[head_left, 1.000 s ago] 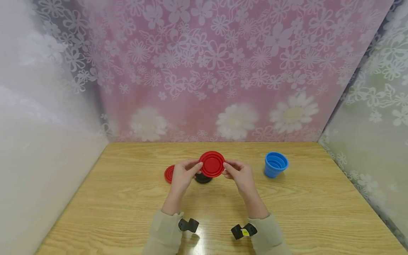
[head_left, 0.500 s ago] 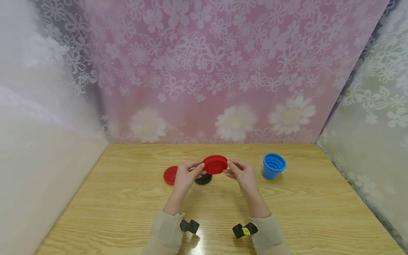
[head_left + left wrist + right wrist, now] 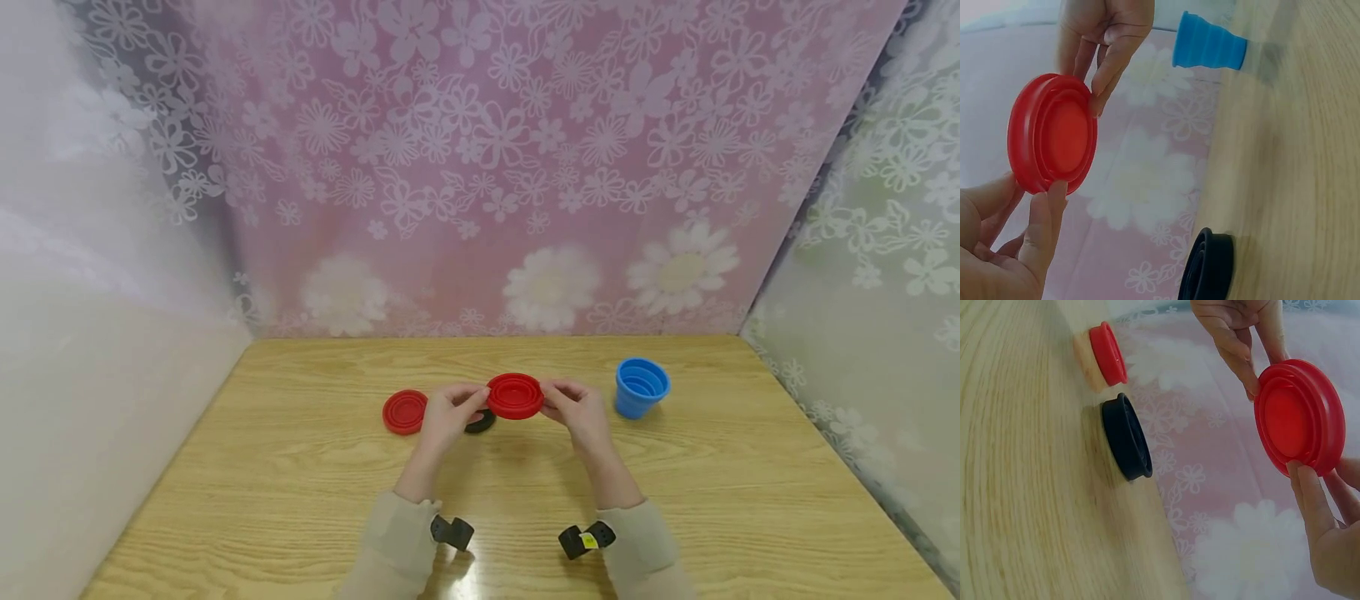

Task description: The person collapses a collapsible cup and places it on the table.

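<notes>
Both hands hold a red collapsible cup (image 3: 515, 395), folded flat into a ringed disc, above the table. My left hand (image 3: 447, 414) pinches its left rim between thumb and fingers, and my right hand (image 3: 581, 414) pinches the opposite rim. In the left wrist view the cup (image 3: 1063, 134) shows its stepped rings and flat base. Behind my left hand lies a black flattened cup (image 3: 481, 422), partly hidden in the head view; the right wrist view shows this black cup (image 3: 1126, 437) whole. A second red flattened cup (image 3: 405, 412) lies just left of my left hand.
To the right a blue cup (image 3: 641, 388) stands unfolded on the wooden table (image 3: 300, 500). A pink flowered backdrop (image 3: 480, 167) rises at the table's back edge. Pale panels (image 3: 112, 333) stand on both sides.
The held red cup has tilted from facing the head camera towards level, and shifted slightly right and down with both hands. More of the second red cup shows.
</notes>
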`<state>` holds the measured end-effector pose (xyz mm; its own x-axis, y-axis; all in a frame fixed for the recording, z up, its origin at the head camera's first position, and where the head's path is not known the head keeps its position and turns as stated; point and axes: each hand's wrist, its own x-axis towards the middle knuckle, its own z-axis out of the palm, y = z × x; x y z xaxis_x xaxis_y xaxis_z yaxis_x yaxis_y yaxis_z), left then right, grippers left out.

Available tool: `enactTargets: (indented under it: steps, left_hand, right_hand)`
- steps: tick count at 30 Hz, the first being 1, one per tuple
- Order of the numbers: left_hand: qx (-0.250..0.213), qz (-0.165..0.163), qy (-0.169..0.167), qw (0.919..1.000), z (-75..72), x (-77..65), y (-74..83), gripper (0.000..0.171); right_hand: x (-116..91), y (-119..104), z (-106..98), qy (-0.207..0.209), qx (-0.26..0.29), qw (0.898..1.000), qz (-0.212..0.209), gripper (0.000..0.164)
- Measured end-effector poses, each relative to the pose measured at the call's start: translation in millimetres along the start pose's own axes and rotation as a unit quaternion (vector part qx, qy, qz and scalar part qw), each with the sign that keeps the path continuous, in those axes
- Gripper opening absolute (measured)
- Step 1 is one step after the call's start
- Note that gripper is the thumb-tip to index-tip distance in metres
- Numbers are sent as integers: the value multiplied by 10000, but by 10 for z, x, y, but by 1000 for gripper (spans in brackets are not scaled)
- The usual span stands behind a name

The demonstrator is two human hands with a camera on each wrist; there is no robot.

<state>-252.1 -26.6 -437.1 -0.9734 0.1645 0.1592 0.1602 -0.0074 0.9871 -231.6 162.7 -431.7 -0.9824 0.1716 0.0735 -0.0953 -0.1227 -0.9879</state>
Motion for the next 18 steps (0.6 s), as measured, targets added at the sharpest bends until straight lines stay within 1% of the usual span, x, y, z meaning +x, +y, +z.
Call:
enactTargets:
  steps: [1,2,4,7,8,9,10,12,14,15,18]
  left_hand:
    - [15,0,10,10000,13,5,-11,22]
    - [27,-8,28,10000,29,11,-21,22]
    - [38,-28,83,10000,62,24,-42,24]
    - [38,-128,135,9998,111,49,-74,29]
    - [63,-158,130,9998,129,61,-84,30]
    - [114,-230,126,9996,146,74,-95,30]
    - [187,-302,122,9993,161,87,-106,29]
    - [324,-462,106,9984,190,113,-132,26]
    - [461,-598,114,9971,213,144,-156,24]
    - [491,-667,113,9965,224,159,-169,23]
    - [509,-689,70,9963,254,211,-205,22]
  right_hand:
    - [-1,-2,-11,-16,0,10000,13,30]
    - [29,52,-53,-165,111,9998,-89,27]
    - [72,127,-103,-277,205,9992,-192,27]
    - [221,361,-240,-530,454,9969,-370,27]
    - [281,452,-294,-614,530,9960,-367,27]
    - [303,466,-305,-517,426,9975,-232,30]
    - [353,538,-350,-534,412,9976,-172,30]
    - [415,609,-407,-540,330,9980,-2,32]
    - [428,605,-422,-443,124,9987,209,33]
    - [416,563,-411,-365,-24,9988,330,35]
    - [350,396,-367,-283,-305,9979,498,38]
